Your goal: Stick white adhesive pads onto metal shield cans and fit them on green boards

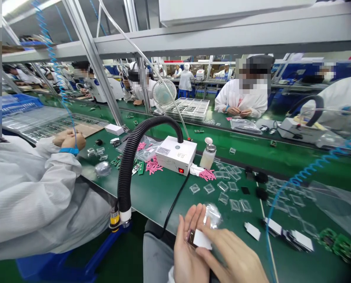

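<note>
Through the head camera I see two bare hands low in the view, above a green workbench. The left hand lies palm up, half open and cupped, cradling a small dark rectangular piece. A white paper tab lies against that piece. The right hand reaches across with its fingers nearly straight and touches the tab; I cannot tell whether it grips or only presses. A crumpled clear film sits just above the hands.

Small clear plastic cases are scattered ahead on the bench, and green circuit boards lie to the right. Farther on stand a white fume extractor with a black ribbed hose, and a dispenser bottle. Pink strips lie beside the extractor. To the left sits a co-worker in a white coat, hands clasped.
</note>
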Tool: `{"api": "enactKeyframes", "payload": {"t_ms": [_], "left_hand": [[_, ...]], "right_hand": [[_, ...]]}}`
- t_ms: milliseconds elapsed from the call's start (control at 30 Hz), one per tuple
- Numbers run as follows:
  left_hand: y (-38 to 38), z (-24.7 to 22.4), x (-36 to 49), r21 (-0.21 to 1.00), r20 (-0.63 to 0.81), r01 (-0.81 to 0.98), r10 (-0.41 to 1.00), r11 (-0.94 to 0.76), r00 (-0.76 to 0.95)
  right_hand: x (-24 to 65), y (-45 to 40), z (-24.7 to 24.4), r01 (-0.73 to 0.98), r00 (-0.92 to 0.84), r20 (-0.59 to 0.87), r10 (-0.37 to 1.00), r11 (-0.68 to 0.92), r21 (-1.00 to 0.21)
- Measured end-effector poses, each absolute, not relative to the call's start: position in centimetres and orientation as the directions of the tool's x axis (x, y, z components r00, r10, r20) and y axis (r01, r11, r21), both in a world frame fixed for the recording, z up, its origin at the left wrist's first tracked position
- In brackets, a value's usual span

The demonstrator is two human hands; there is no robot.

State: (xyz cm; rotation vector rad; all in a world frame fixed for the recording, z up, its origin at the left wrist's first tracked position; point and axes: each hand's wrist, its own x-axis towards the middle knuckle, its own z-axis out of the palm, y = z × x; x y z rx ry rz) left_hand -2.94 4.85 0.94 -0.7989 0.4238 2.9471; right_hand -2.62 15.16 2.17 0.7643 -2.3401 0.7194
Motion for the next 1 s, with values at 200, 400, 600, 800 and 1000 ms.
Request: {"api": "enactKeyframes", "payload": {"t_ms": [200, 400, 600, 800, 1000], "left_hand": [[5.2, 1.6, -3.2, 0.252, -0.559, -0.126, -0.038, -0.959, -0.828], [5.4, 2.4, -3.1, 0.239, -0.592, -0.131, -0.037, -0.962, -0.805], [5.3, 2.7, -3.1, 0.183, -0.620, -0.150, 0.005, -0.972, -0.785], [5.4, 2.5, -3.0, 0.142, -0.611, -0.165, 0.045, -0.976, -0.791], [5.5, 2.5, -2.8, 0.111, -0.603, -0.189, 0.084, -0.976, -0.793]], "right_hand": [[-2.3, 14.5, 2.0, -0.638, -0.685, 0.652, -0.326, 0.701, -0.319], [-2.5, 14.2, 2.1, -0.662, -0.668, 0.685, -0.291, 0.653, -0.368], [-2.5, 14.1, 2.0, -0.674, -0.660, 0.694, -0.288, 0.635, -0.378], [-2.6, 14.0, 1.6, -0.681, -0.649, 0.704, -0.288, 0.633, -0.368], [-2.5, 13.9, 1.8, -0.680, -0.634, 0.719, -0.284, 0.647, -0.344]]}}
